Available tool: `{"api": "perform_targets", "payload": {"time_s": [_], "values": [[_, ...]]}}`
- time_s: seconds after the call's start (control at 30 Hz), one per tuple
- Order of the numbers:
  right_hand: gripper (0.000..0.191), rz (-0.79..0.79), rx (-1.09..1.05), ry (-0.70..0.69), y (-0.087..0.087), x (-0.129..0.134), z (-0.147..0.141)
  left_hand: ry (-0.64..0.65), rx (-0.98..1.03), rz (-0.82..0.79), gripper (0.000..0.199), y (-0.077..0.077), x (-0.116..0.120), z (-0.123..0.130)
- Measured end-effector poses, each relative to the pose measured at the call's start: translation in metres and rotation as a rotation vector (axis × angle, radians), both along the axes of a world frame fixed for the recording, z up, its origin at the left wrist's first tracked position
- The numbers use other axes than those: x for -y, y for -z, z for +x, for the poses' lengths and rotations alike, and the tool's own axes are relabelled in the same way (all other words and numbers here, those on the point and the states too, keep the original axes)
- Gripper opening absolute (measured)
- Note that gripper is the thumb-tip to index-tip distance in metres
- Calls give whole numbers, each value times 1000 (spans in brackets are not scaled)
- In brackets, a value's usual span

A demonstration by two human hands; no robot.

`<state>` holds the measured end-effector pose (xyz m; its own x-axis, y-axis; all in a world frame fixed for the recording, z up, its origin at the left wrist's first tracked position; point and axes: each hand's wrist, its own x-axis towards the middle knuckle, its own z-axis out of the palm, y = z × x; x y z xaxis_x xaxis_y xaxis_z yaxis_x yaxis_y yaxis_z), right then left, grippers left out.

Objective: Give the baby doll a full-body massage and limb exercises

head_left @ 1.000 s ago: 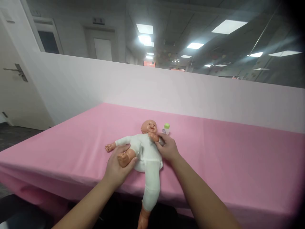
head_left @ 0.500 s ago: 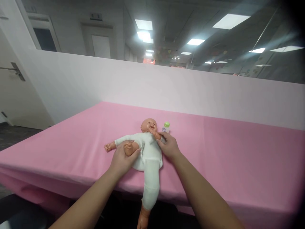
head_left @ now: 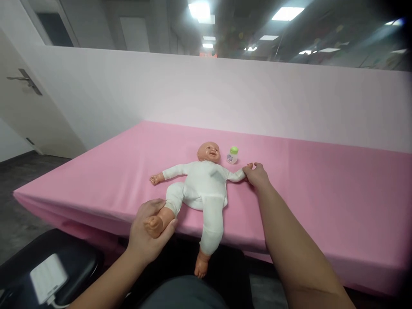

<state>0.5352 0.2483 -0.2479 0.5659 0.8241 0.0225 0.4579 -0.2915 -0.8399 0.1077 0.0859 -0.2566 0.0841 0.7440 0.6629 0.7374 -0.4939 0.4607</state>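
Observation:
A baby doll in a white suit lies face up on the pink-covered table, its head toward the wall. My left hand is wrapped round the doll's lower leg, on the left of the view, with the bare foot showing over my palm. Out to the right, my right hand grips the doll's other side by the hand, its arm stretched straight. The second leg hangs over the table's front edge. Just beyond that outstretched arm stands a small clear bottle with a green cap.
Behind the table runs a white half wall with glass above it. At the lower left is a black seat bearing a white power bank with a cable. A door is on the far left.
My left hand has drawn the doll's bent leg down toward me and straightened it. My right hand has pulled the doll's arm from its chest out to the right. The camera has tilted down.

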Motion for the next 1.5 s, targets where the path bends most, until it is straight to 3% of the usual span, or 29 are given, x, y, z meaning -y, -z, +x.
{"api": "perform_targets", "payload": {"time_s": [0.1,0.2,0.4,0.57,0.67,0.8,1.03,1.23,1.37,1.5], "values": [[68,-89,-8,3,-2,4,1,7,-42,4,40,6,12,-7],[68,-44,31,13,-6,6,-6,6,-46,-22,38,9,17,-11],[76,335,66,-73,-21,17,-37,29,18,-21,38,-1,4,-6],[45,570,225,-379,-30,28,-70,63,114,-11,45,-23,-26,14],[36,556,387,-540,-30,31,-83,90,169,-38,48,-37,-47,33],[27,525,535,-645,-30,32,-91,97,190,-178,51,-50,-72,56],[16,505,562,-737,-32,31,-93,167,229,-351,42,-51,-100,75],[24,453,471,-717,-29,29,-89,172,239,-358,38,-50,-98,73],[36,501,137,-514,-27,24,-75,88,235,-197,42,-45,-84,62],[61,550,-164,-285,-28,16,-49,53,177,51,40,-31,-52,43]]}}
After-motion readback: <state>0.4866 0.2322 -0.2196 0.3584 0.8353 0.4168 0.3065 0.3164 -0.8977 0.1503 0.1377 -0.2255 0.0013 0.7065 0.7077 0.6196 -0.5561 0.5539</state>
